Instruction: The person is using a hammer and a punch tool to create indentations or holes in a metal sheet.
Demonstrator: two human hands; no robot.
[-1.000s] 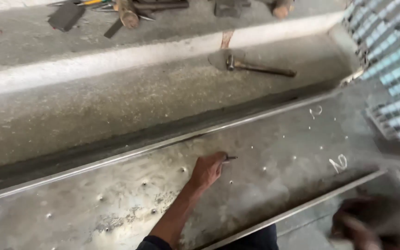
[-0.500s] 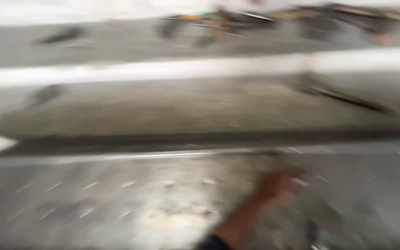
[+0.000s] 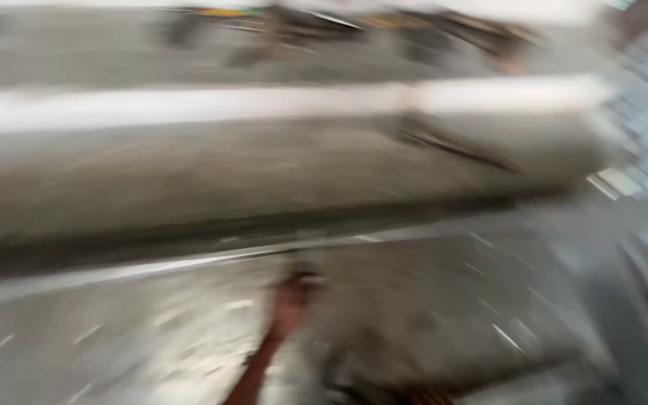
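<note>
Head view, heavily smeared by motion, shows one bare hand (image 3: pixel 294 294) reaching up from the bottom edge on an extended forearm; by its placement it reads as the left hand, though the blur leaves that unsure. Its fingertips lie on the grey, speckled flat metal sheet (image 3: pixel 429 315) that serves as the surface, just below the sheet's long raised pale edge (image 3: pixel 151 266), which runs across the frame from left to right and climbs slightly toward the right. Whether the fingers are spread, curled or pinching something small cannot be told; a dark smudge sits at the fingertips, too blurred to name. The other hand is out of view. Beyond the edge runs a dark gap, then a broad grey concrete trough (image 3: pixel 189 180) with a white upper rim (image 3: pixel 189 105). A dark long-handled tool (image 3: pixel 459 150) lies in the trough toward the right. Along the top, blurred dark tools (image 3: pixel 324 30) lie scattered on a further ledge. To the left and right of the hand the sheet shows open room, marked only by small pale flecks.
</note>
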